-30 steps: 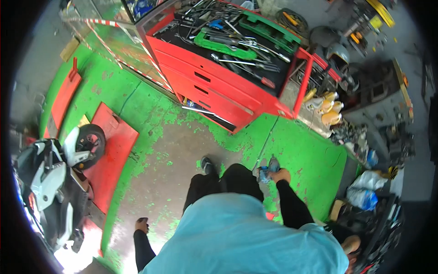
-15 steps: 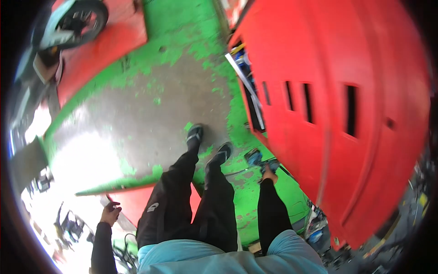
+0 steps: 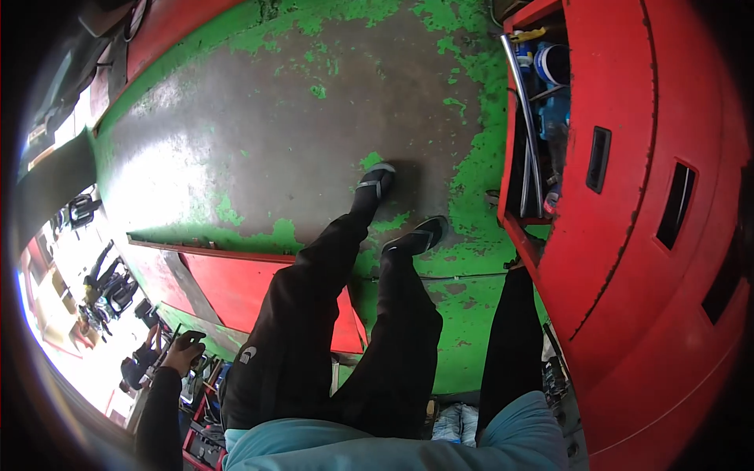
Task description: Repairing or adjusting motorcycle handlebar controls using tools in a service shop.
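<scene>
My left hand [image 3: 185,352] hangs low on the left, fingers curled in. A thin dark line runs beside it, and I cannot tell whether it is held. On the right, my black-sleeved right arm [image 3: 510,337] reaches toward the edge of a red metal cabinet [image 3: 609,271] with dark slots. That edge hides my right hand, and no drill shows now. In the cabinet's open side lie a long metal tube [image 3: 525,86], a blue and white tub [image 3: 555,64] and several bottles.
Worn green paint and bare grey concrete [image 3: 314,125] cover the floor. A red platform [image 3: 243,292] lies left of my legs. Motorbikes [image 3: 118,290] stand in bright light further left. A cable [image 3: 463,277] crosses the floor toward the cabinet.
My view has swung, and the cabinet's open side shows more. My right hand, earlier gripping a blue and black cordless drill, has passed out of sight behind the cabinet edge.
</scene>
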Tool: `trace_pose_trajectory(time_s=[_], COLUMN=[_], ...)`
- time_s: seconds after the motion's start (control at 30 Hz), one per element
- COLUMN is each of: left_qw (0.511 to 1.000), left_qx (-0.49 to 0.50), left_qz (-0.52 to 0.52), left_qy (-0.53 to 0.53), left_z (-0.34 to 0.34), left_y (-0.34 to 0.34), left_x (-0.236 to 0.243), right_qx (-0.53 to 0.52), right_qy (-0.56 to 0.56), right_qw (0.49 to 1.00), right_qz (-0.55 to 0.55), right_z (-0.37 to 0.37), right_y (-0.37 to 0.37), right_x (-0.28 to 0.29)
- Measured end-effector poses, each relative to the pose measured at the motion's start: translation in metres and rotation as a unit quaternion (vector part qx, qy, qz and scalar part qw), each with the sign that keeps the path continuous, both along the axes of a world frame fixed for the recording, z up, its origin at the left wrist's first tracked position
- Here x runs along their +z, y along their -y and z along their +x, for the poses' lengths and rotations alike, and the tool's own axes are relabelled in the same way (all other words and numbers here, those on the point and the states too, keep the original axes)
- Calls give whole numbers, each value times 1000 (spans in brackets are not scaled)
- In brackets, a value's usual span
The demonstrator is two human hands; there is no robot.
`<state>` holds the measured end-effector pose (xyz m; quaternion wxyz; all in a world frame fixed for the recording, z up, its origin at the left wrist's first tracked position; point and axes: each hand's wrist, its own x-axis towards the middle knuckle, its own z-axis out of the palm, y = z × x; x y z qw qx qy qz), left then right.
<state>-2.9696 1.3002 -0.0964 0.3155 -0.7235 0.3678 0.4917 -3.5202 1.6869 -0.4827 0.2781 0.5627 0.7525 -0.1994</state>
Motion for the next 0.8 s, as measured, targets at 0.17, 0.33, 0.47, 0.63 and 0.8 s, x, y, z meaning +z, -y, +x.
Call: trace_pose_trajectory(time_s=[0.17, 0.33, 0.47, 0.63, 0.8], left_qw=[995, 998, 998, 991, 969], left_qx=[-81, 45, 2, -80, -98], left_qz=[-23, -27, -38, -20, -86], left_qy=[-55, -15, -52, -103, -209], left_z=[16, 4, 6, -15, -48], left_y=[-8, -7, -10, 13, 28], left_x=[5, 9, 13, -31, -34], right_qx=[-28, -48, -48, 390, 411], right_qy=[10, -11, -70, 19, 65], right_qw=[998, 994, 988, 887, 769], right_qz=[-55, -100, -132, -247, -484], right_z=[4, 23, 82, 124, 116], right_y=[7, -8, -53, -35, 134], right_x=[-9, 3, 43, 107, 360])
